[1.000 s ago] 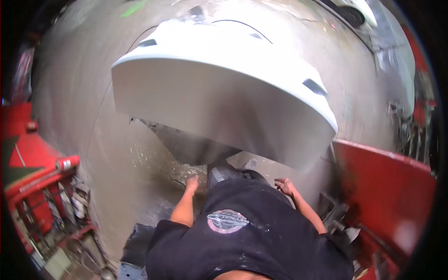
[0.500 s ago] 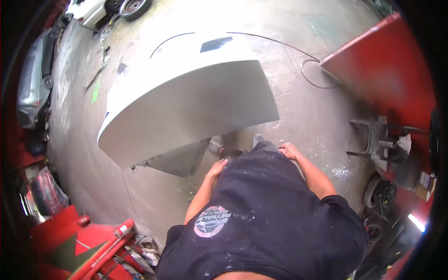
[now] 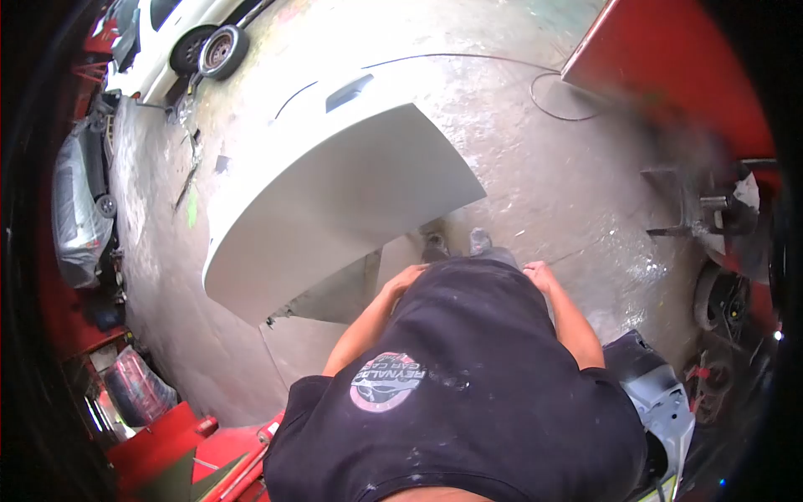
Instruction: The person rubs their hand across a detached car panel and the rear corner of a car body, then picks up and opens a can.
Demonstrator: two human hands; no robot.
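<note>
A large pale car body panel, shaped like a trunk lid, stands in front of me with its smooth grey face toward me and a white upper part with a dark recess. My left hand is at my waist against the black shirt, its fingertips hidden by the cloth. At the other side of the shirt hem is my right hand, its fingers curled in; whatever they hold, if anything, cannot be made out. Neither hand touches the panel.
A loose wheel lies by a white car at upper left. A plastic-covered car stands far left. Red panels rise at right above a metal stand. A hose crosses the concrete floor.
My view has turned, so the panel appears further left and more tilted. Both hands stay at my waist. A grey metal part has come into view at lower right.
</note>
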